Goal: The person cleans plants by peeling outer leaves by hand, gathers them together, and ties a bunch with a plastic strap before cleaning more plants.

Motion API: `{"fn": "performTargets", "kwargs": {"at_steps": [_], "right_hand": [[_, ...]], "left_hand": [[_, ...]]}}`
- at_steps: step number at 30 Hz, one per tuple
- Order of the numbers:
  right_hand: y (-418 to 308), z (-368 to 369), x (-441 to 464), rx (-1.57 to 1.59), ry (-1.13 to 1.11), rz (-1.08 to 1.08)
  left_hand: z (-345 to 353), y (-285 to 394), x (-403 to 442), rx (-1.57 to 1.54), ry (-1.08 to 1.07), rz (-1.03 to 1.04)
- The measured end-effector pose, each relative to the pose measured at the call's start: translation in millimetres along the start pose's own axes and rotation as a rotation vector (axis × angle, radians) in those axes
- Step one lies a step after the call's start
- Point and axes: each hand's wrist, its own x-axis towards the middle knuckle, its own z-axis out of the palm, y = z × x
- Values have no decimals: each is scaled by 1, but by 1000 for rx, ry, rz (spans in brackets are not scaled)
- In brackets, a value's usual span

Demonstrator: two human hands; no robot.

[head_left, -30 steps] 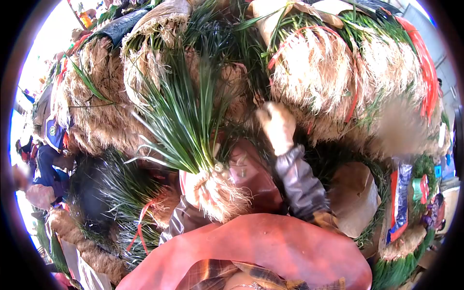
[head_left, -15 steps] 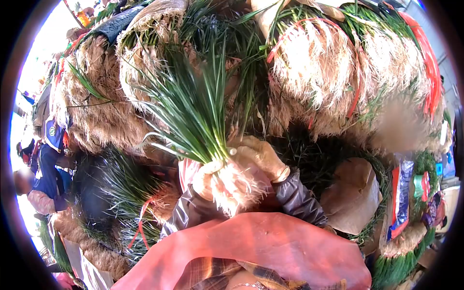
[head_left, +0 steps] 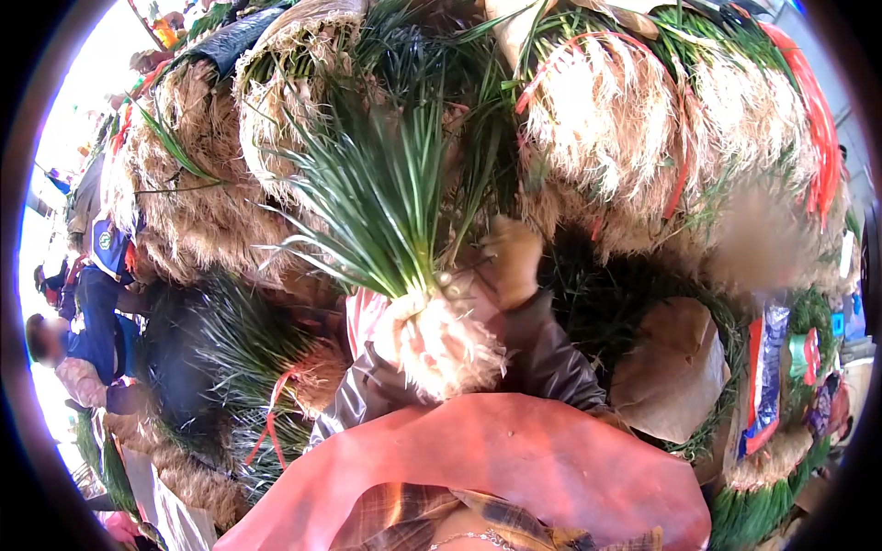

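A bunch of green onions (head_left: 404, 207) stands upright in front of my chest, long green leaves up and pale roots hanging down. My left hand (head_left: 397, 323), in a light glove, is wrapped round the bunch just above the roots. Behind and right of it is my right hand (head_left: 513, 264), also gloved. Motion smears its fingers, and I cannot tell if it touches the bunch. Shiny dark sleeves cover both forearms.
Large root-out bundles (head_left: 602, 129) are stacked ahead. Another bundle tied with red string (head_left: 317, 376) lies at my left. Brown paper (head_left: 669, 367) lies at right. My red apron (head_left: 478, 450) fills the bottom. A person in blue (head_left: 92, 321) is at far left.
My right hand has lifted up and back from the base of the bunch and is now blurred. My left hand keeps its hold, with the bunch in nearly the same place.
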Motion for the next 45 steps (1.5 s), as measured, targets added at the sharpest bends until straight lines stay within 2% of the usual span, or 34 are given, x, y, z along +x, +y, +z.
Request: {"fn": "performTargets", "kwargs": {"at_steps": [1,2,4,5,7,9,11,12,14,15,17,18,19,21,22,23,25,28,29,30,31,32,34,35,37,38,39,40,43,45], "right_hand": [[13,-14,7,200,-19,138],[-10,-17,7,207,-17,134],[-51,-29,-1,-1027,-661,321],[-44,-24,-12,-1247,-503,22],[-58,-3,-16,-1015,-234,-128],[-63,26,-13,-828,-128,-171],[-13,54,8,-962,-118,-336],[-3,53,12,-959,-114,-342],[3,48,27,216,-441,192],[-11,43,22,170,-355,260],[-27,21,11,521,-506,342],[-35,18,4,367,-429,394],[-39,11,2,366,-418,395],[-56,-4,1,-646,-217,-29],[-66,-10,-8,-424,-210,-7],[-66,-13,-12,-161,-355,6],[-97,-3,-32,387,-570,363],[-81,11,-43,47,-810,290],[-75,17,-47,24,-864,406],[-77,23,-52,246,-848,480],[-89,29,-51,505,-821,672],[-86,35,-47,509,-823,671],[-79,43,-43,690,-525,499],[-78,42,-42,692,-523,497],[-84,40,-40,352,-533,463],[-82,43,-44,102,-452,326],[-53,52,-49,-194,-221,-87],[-54,56,-50,-326,-131,-188],[-45,54,-51,-443,-18,-228],[-47,51,-51,-451,-7,-230]], "left_hand": [[-3,0,-4,11,-13,19],[-3,3,-7,26,-23,42],[-5,6,-9,70,-6,80],[-5,6,-9,93,1,89],[-4,6,-6,113,6,96],[-4,6,-6,123,10,99],[-4,6,-6,130,9,109],[-4,7,-9,127,2,115],[-4,9,-14,122,-14,118],[-5,10,-17,106,-22,115],[-7,11,-18,104,-20,113],[-8,11,-18,109,-15,111],[-8,10,-17,108,-14,110],[-8,9,-15,118,-12,109],[-7,10,-15,128,-9,119],[-8,9,-13,139,0,134],[-8,8,-10,197,40,180],[-13,4,-4,396,128,317],[-15,3,0,491,170,375],[-17,1,-1,504,174,396],[-18,-1,-1,517,177,417],[-19,-3,-2,530,181,438],[-6,-2,-3,300,92,307],[-10,-1,-4,303,91,305],[-8,-2,-4,345,140,324],[-6,-4,-4,324,173,315],[0,-6,-4,303,206,307],[13,-7,-2,257,206,278],[21,-9,0,222,188,151],[23,-11,3,261,196,159]]}}
